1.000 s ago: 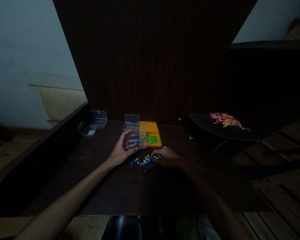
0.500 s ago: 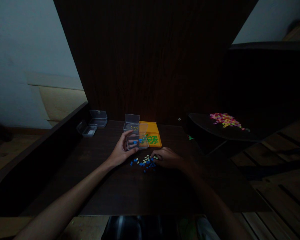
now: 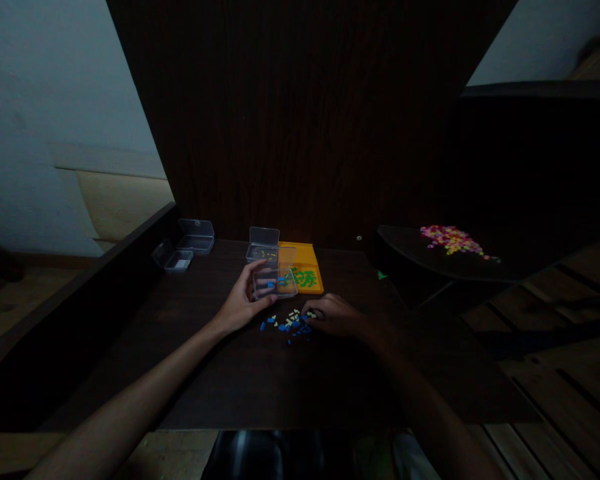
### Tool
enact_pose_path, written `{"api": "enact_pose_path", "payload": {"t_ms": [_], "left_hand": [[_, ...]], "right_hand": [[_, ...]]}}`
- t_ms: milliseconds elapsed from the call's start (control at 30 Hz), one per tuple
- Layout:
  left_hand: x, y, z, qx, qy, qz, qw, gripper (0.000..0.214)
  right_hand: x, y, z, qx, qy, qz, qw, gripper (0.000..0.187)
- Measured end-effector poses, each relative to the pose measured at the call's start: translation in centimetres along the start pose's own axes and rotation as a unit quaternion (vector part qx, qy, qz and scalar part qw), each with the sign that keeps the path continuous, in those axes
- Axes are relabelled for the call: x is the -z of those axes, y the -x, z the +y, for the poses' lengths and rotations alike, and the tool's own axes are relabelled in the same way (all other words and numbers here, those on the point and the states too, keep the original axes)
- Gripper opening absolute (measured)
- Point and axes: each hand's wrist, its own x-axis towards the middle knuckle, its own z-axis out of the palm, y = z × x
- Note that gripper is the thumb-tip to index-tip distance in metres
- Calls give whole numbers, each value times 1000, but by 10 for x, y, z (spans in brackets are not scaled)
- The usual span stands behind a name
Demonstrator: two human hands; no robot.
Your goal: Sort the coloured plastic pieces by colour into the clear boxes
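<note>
My left hand (image 3: 241,300) grips a clear plastic box (image 3: 286,287) by its left side, thumb at the near edge. A few blue pieces (image 3: 270,285) show inside this box. Just below it, a small pile of blue and pale yellow pieces (image 3: 293,321) lies loose on the dark table. At the pile's right edge is my right hand (image 3: 333,313), its fingers curled down and pinched together among the pieces. Whatever its fingertips hold is hidden. Behind the held box sits an open orange case (image 3: 316,283) with many small green pieces (image 3: 306,277) in it.
An open clear box (image 3: 255,253) with yellow bits stands behind my left hand. Two more open clear boxes (image 3: 200,245) are at the back left. Pink and yellow pieces (image 3: 453,241) are heaped on a dark ledge at right. A dark panel (image 3: 300,120) rises behind the table.
Almost nothing differs. Both hands keep their places, and the blue pieces in the held box look slightly shifted.
</note>
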Motion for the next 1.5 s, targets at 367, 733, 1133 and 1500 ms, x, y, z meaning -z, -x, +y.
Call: {"api": "enact_pose_path", "payload": {"t_ms": [367,733,1133,1500], "left_hand": [[0,0,0,-3,1,-2,1000,71],[0,0,-1,-6,3,-3,1000,71],[-1,0,0,-6,9,-12,1000,71],[0,1,-1,-5,7,-17,1000,70]], "right_hand": [[-3,-1,6,18,-21,18,999,20],[0,1,5,16,-36,27,999,18],[-1,-1,6,-5,-8,0,1000,23],[-5,-2,7,-11,-29,-11,999,19]]}}
